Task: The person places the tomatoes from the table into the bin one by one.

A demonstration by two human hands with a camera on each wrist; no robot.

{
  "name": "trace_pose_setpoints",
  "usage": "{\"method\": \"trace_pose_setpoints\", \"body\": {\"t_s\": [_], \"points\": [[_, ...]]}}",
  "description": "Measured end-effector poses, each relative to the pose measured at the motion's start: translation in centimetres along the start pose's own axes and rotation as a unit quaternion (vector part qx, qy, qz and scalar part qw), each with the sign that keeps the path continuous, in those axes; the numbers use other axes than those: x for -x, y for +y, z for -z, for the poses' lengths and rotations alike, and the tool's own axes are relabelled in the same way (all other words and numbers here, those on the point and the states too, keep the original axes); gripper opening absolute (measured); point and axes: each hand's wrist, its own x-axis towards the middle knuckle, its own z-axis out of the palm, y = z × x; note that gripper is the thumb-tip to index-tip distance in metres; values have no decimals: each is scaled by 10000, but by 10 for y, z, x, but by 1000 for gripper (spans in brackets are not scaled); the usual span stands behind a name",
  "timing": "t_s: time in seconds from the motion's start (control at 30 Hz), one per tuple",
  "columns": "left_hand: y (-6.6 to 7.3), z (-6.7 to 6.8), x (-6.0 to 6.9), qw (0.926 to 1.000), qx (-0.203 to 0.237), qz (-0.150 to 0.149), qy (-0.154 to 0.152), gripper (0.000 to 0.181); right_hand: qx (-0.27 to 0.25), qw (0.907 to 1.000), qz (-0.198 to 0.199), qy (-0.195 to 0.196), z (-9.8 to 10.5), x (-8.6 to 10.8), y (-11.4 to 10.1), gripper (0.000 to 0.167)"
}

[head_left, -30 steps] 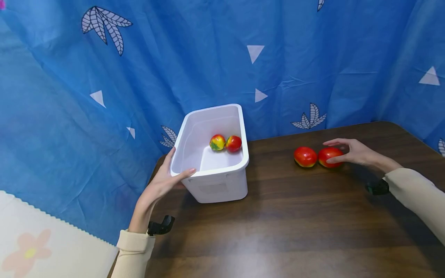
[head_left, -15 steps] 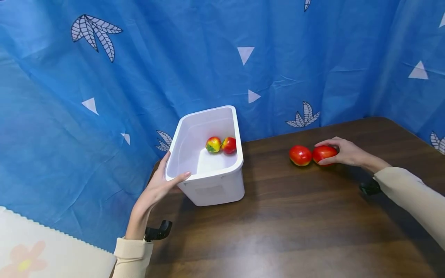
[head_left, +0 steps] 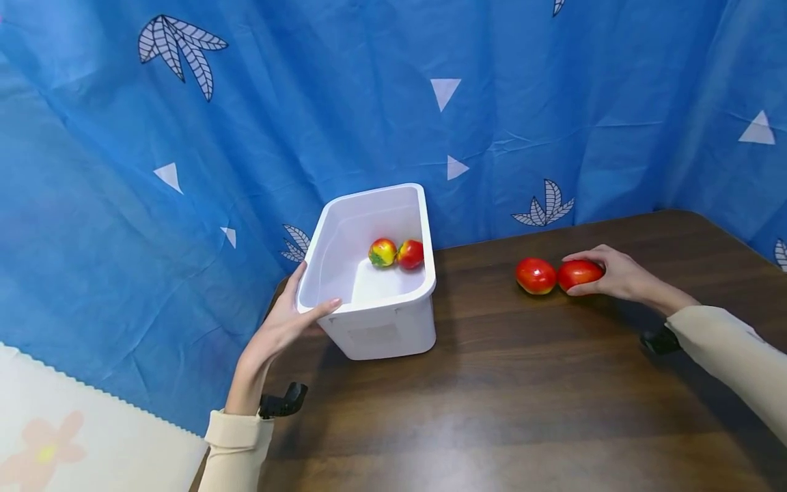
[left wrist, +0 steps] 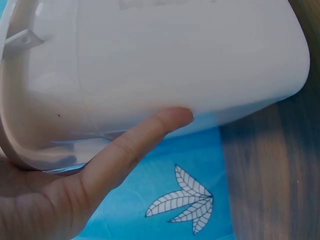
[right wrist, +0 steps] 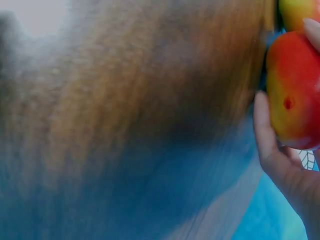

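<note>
My left hand [head_left: 283, 324] grips the near left corner of a white plastic bin [head_left: 375, 335], thumb over the rim and fingers along the outer side. Seen from the left wrist, one finger [left wrist: 145, 135] lies against the bin's wall [left wrist: 190, 60]. Two round red-and-yellow fruits [head_left: 410, 254] lie inside the bin, one showing a green patch. On the right, my right hand [head_left: 621, 277] holds a red-and-yellow mango [head_left: 579, 274] between thumb and fingers, low at the table. Another such mango [head_left: 535, 276] sits close to its left. The right wrist view shows the held mango [right wrist: 295, 90] partly cut off.
The brown wooden table [head_left: 492, 396] runs up to a blue patterned curtain [head_left: 381, 102] at the back and left. A pale cloth with a flower print [head_left: 80, 430] hangs at the lower left. The bin's raised walls stand between the two fruits and the table.
My right hand's thumb and fingers have closed in around the right-hand mango. The left hand stays on the bin; the whole head view shifts slightly.
</note>
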Motion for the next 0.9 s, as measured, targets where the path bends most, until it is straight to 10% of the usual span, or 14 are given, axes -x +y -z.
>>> {"method": "trace_pose_setpoints", "body": {"t_s": [0.9], "points": [[-1,0,-1,10000,-52,44,12,106,-511,9979,-375,99,-2,10,4,77]]}}
